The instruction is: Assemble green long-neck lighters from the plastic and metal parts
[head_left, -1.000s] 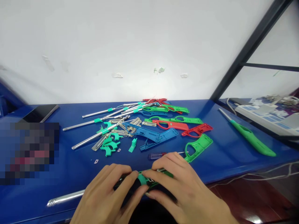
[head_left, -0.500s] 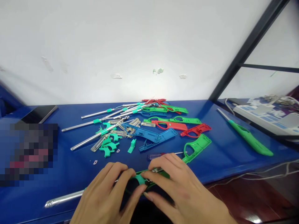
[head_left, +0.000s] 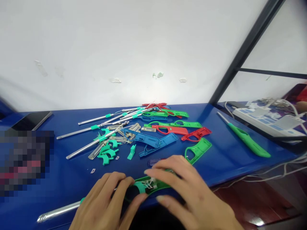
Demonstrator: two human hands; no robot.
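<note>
Both my hands rest at the near edge of a blue table (head_left: pixel 227 150). My left hand (head_left: pixel 107 204) pinches the front of a green lighter half-shell (head_left: pixel 148 185) with a teal trigger and white wires inside. A long metal tube (head_left: pixel 59 211) sticks out from it to the left. My right hand (head_left: pixel 189 195) lies over the shell's right part, fingers curled on it. A small screwdriver (head_left: pixel 153 162) lies just beyond my right fingers.
A heap of green, red and blue lighter shells (head_left: pixel 168 131), metal tubes (head_left: pixel 96 126) and teal triggers (head_left: pixel 106 151) covers the table's middle. An assembled green lighter (head_left: pixel 247 140) lies right. A white power strip (head_left: pixel 263 119), black frame post (head_left: pixel 240 54) and dark tablet (head_left: pixel 31 119) border the area.
The view has shifted slightly right. My right fingers have lifted off the shell's middle, so the teal trigger and white wiring inside show more. Both hands stay on the same piece.
</note>
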